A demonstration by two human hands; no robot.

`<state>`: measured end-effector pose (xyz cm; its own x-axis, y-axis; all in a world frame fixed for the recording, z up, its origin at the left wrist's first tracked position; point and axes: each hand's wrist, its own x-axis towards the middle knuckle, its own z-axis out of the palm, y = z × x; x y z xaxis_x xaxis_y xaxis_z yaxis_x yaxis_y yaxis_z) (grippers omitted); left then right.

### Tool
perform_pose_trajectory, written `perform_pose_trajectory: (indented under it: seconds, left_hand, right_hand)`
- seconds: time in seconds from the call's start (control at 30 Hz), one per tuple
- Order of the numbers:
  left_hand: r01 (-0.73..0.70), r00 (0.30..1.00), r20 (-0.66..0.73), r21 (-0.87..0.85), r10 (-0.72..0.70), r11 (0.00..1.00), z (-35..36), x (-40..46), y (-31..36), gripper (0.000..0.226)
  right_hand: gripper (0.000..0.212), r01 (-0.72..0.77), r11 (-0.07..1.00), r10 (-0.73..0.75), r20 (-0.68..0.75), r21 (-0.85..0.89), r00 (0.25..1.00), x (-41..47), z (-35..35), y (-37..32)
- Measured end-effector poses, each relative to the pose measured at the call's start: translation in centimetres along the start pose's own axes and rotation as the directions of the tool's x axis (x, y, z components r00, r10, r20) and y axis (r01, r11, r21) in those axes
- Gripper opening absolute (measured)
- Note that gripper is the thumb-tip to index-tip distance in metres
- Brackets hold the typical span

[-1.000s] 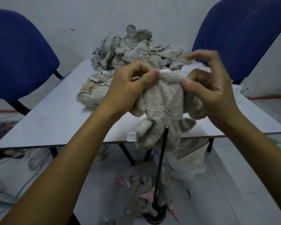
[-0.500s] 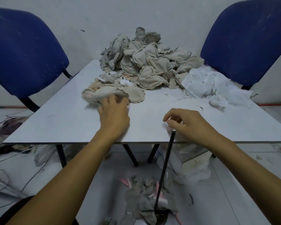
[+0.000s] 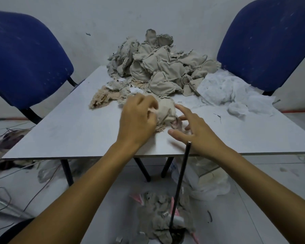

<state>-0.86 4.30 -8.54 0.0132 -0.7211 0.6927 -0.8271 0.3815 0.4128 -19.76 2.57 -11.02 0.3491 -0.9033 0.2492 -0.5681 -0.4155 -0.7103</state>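
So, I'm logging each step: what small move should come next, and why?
Probably the right hand should close on the fabric piece. The left hand pinches one side of it on the table, while the right hand's fingers are spread at the other side, holding nothing. With both gripping, it could be lifted toward the upright rod.

L hand (image 3: 137, 118) over table (image 3: 69, 131), fingers curled round beige fabric piece (image 3: 166, 110). R hand (image 3: 199, 132) just beside, fingers spread, tips at piece's near-right edge; contact unclear. Heap of beige pieces (image 3: 157, 67) at far end, white fluff (image 3: 224, 88) on its right. Left blue chair (image 3: 25, 59), right blue chair (image 3: 268, 41) behind table. Black rod (image 3: 180, 182) upright at near table edge, base among grey scraps (image 3: 157, 221) on floor. Wires (image 3: 11, 182) on floor at left, plastic bag (image 3: 211, 182) under table.
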Motion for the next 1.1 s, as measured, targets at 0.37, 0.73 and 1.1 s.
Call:
perform_pose_trajectory:
  seconds: [0.37,0.73,1.1]
  left_hand:
    - [0.273,0.944,0.257,-0.267,-0.204,0.924,0.5,0.4,-1.5,0.036]
    - [0.319,0.891,0.446,-0.489,-0.081,0.812,2.2,-0.2,-0.7,0.035]
    - [0.158,0.846,0.474,0.213,-0.243,0.964,3.8,-0.3,-2.0,0.043]
  right_hand:
    - [0.052,-0.062,0.991,0.081,-0.171,0.115,0.982,0.8,0.1,1.2]
    - [0.011,-0.044,0.882,0.185,-0.259,0.469,0.948,1.2,-1.8,3.4]
    - [0.046,-0.139,0.172,0.406,0.059,0.975,0.912,1.0,-4.2,3.6]
